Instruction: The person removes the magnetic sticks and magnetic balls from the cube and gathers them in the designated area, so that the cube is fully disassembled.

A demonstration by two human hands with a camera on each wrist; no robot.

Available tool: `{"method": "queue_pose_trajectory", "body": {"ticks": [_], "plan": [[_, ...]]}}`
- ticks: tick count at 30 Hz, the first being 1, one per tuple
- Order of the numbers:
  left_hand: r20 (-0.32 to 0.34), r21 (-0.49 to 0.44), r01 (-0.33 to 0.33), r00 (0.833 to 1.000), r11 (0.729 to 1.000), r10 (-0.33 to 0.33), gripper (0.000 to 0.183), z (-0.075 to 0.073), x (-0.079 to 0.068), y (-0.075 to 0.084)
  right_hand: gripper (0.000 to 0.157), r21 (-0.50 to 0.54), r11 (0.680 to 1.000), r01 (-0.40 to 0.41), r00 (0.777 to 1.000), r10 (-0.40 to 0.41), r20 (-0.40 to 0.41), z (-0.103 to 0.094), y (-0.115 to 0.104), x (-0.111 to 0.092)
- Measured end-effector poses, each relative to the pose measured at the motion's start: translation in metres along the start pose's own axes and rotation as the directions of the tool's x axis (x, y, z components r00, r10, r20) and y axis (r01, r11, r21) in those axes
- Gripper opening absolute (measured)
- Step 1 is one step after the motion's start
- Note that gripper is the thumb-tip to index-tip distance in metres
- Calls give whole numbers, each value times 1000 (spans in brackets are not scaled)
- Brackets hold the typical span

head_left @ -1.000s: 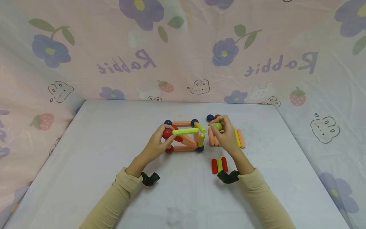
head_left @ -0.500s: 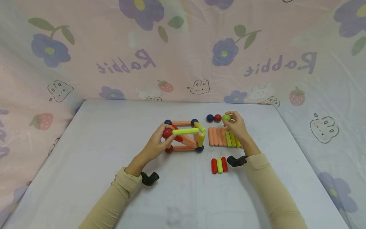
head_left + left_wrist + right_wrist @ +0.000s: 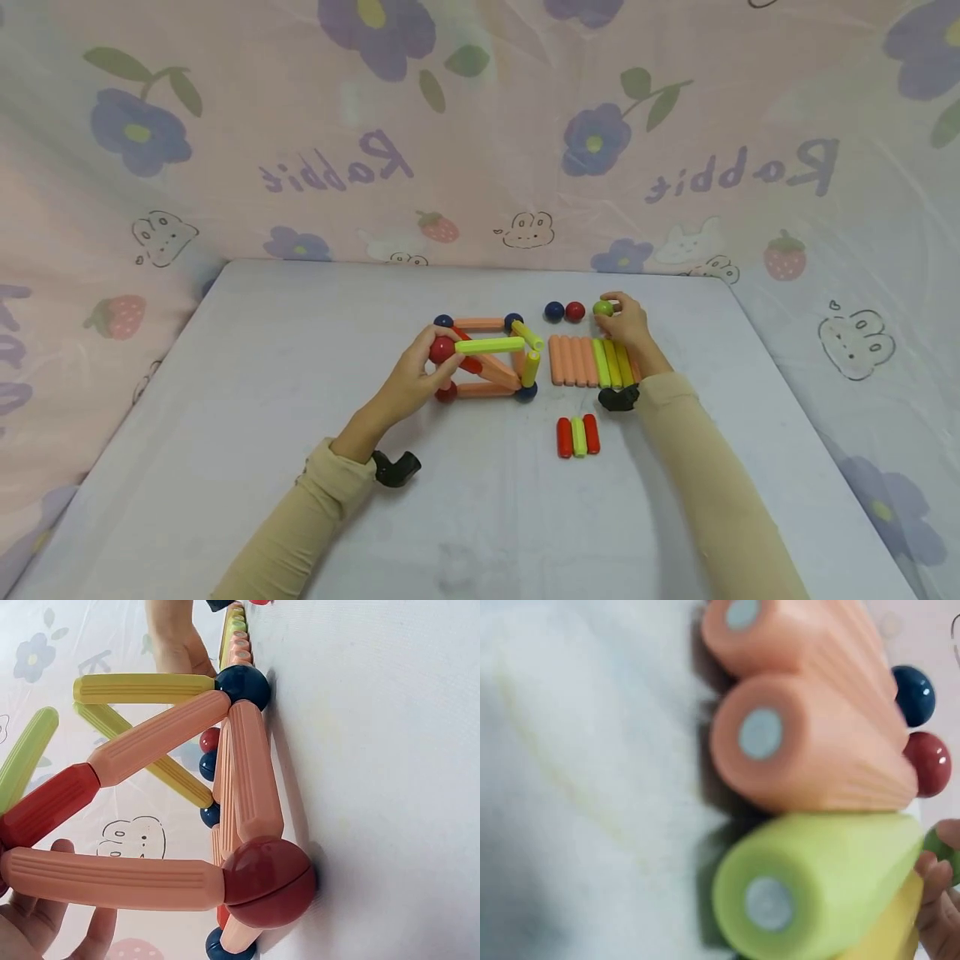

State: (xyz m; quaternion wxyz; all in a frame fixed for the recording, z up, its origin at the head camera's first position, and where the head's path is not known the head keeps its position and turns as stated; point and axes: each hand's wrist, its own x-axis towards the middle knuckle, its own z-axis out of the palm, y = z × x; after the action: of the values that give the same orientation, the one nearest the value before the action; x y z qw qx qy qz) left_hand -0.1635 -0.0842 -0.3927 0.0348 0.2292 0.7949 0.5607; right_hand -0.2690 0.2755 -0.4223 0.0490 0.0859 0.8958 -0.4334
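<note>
My left hand (image 3: 411,377) pinches a red ball (image 3: 441,350) at the top of a frame of magnetic rods and balls. From that ball a light green rod (image 3: 491,345) juts out to the right, its far end free. Salmon and red rods slope down from it. In the left wrist view a salmon rod (image 3: 112,879) runs to a lower red ball (image 3: 270,883) on the table. Two yellowish rods stand up from blue balls on the frame's right. At the back right, my right hand (image 3: 632,325) holds a green ball (image 3: 602,308) between thumb and fingers, low over the table.
A loose blue ball (image 3: 554,312) and red ball (image 3: 575,312) sit left of the right hand. In front of them lies a row of salmon, green and yellow rods (image 3: 576,361). Nearer are two short red rods and a short green rod (image 3: 578,437).
My right hand has carried the green ball from near the frame to the back right, beside the loose red and blue balls. My left hand keeps its hold on the red ball.
</note>
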Motion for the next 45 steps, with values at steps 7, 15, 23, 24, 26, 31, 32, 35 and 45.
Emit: {"method": "queue_pose_trajectory", "body": {"ticks": [7,15,23,24,26,31,32,35,45], "plan": [[-8,26,-13,1000,1000,13,26,1,0,0,51,-55,998,-13,1000,13,-7,2,6,10],[-15,37,-12,1000,999,13,26,2,0,-4,49,-125,992,-35,999,35,-5,6,7,13],[-5,12,-20,1000,1000,20,26,1,2,-4,55,-113,993,-17,1000,19,18,4,7,11],[-2,10,-19,1000,1000,19,27,0,2,-4,56,-109,994,-16,1000,18,18,3,7,11],[10,15,-25,1000,1000,25,26,-2,4,-5,56,-98,995,-15,1000,17,21,2,7,10],[58,36,-27,998,999,25,24,-11,8,-5,56,-95,995,4,1000,-2,17,-1,3,6],[70,34,-20,997,999,18,24,-13,9,-5,56,-90,996,5,1000,-3,15,-1,3,5],[92,44,1,996,999,-5,25,-19,10,-6,56,-76,997,15,1000,-15,4,-3,1,2],[124,5,25,992,1000,-25,28,-27,10,-7,39,-153,975,160,968,-185,-168,1,-25,-26]]}}
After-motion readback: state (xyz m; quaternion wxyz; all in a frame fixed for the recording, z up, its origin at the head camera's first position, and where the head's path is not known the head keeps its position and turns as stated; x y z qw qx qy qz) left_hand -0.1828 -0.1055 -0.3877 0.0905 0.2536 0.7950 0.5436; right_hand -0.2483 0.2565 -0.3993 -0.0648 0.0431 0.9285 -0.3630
